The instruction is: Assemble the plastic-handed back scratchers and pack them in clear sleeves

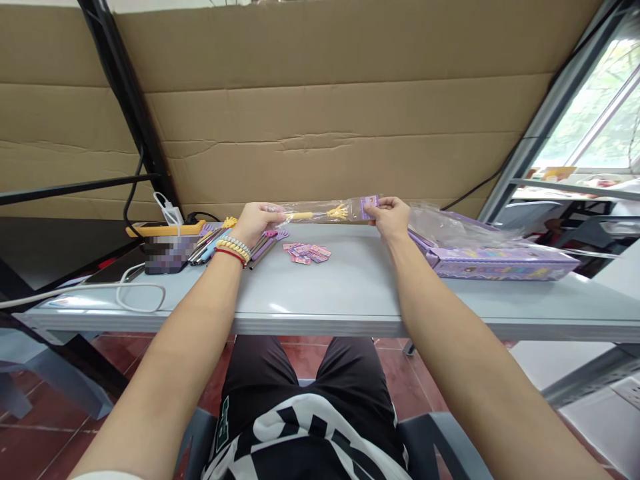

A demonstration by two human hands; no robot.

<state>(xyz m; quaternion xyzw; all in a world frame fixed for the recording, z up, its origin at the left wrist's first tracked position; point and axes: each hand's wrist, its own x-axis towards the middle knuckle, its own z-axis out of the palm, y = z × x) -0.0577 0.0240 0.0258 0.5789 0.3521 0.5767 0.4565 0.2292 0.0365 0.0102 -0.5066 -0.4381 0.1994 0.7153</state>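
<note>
A clear plastic bag is stretched level above the far part of the table. Inside it lies a yellow back scratcher with a hand-shaped end pointing right. My left hand pinches the bag's left end, near the yellow handle. At the other end, my right hand grips the bag by its purple label card. Several loose back scratchers in purple, pink, blue and yellow lie beside and behind my left wrist, partly hidden by it. Small pink and purple cards are scattered on the table between my arms.
A purple printed box with clear plastic bags on it stands at the right. On the left are a phone, a white charger and a white cable. Cardboard walls off the back.
</note>
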